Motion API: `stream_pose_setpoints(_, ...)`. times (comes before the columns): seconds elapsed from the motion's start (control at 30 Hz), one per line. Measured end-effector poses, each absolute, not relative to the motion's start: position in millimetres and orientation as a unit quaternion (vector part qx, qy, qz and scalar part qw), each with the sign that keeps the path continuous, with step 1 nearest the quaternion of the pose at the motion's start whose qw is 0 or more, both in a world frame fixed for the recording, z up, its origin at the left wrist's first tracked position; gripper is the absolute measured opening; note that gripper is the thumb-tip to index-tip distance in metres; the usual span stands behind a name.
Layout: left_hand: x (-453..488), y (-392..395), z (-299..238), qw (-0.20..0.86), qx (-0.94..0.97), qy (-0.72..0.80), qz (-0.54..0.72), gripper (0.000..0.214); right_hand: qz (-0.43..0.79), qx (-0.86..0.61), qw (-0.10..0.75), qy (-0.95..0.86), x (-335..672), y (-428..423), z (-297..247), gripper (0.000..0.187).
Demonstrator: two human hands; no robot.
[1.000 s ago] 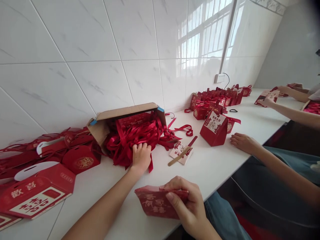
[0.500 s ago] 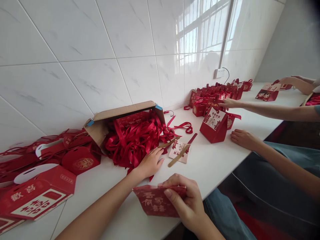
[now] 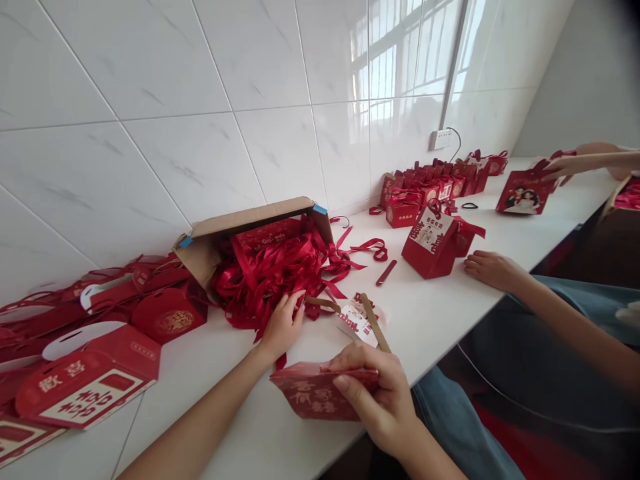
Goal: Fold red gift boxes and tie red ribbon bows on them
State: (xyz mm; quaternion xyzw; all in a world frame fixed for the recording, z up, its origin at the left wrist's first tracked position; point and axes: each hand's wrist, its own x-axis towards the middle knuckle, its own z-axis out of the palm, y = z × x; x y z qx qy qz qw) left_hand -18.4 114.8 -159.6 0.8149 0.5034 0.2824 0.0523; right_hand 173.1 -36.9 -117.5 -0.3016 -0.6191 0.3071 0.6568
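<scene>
My right hand is closed around the edge of a red paper box with pale printed characters, its thumb in front. Close to the pile of red ribbons, my left hand has its fingertips together at the end of a gold-brown strip. That pile spills from a cardboard box lying on its side. Between my hands and the upright boxes is a white printed card, with another gold-brown strip across it. A short red strip lies beyond the card.
Red gift boxes are heaped at the left. A red box with a white label stands to the right, and more boxes line the wall. One co-worker's hand rests on the table; another person's hand holds a photo-printed box.
My left hand has drawn slightly left, the gold-brown strip shifting with it. The strip on the card has turned. A co-worker's hand has left the boxes, and the far box is now held upright.
</scene>
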Motion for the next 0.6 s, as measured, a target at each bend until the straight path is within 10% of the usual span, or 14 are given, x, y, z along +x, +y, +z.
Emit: stream_pose_setpoints(0.6,-13,102,-150,0.052,0.867,0.415,0.271,0.024,0.343,-0.29,0.644,-0.619,158,-45,-113,0.015)
